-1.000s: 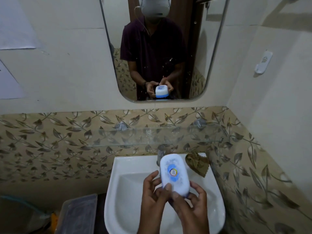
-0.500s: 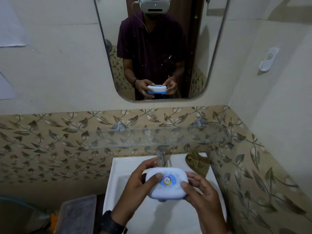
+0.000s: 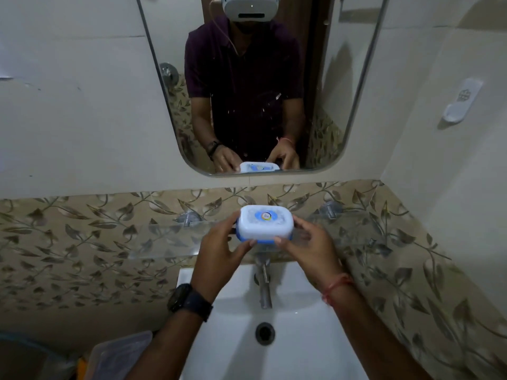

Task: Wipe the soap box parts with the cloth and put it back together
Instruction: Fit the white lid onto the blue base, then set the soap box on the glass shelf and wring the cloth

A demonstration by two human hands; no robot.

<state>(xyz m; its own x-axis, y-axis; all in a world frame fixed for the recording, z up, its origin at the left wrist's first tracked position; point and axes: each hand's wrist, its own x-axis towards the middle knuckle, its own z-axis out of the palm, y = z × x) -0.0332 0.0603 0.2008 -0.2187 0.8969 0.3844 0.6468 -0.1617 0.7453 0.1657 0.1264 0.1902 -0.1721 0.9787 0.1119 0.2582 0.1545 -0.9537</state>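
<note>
Closed soap box (image 3: 264,224), white lid seated on a blue base, held level directly above the tap (image 3: 264,286), at the height of the glass shelf (image 3: 164,239) mounted behind and above the tap. Whether the box rests on the shelf cannot be told. Left hand (image 3: 219,256), with a dark wristwatch (image 3: 189,300), grips the box's left end, thumb at the front lower edge. Right hand (image 3: 307,248), with a red thread (image 3: 336,287) at the wrist, grips the right end likewise. The white washbasin (image 3: 233,338) lies below the tap and the mirror (image 3: 164,78) high above it, reflecting both hands and the box.
</note>
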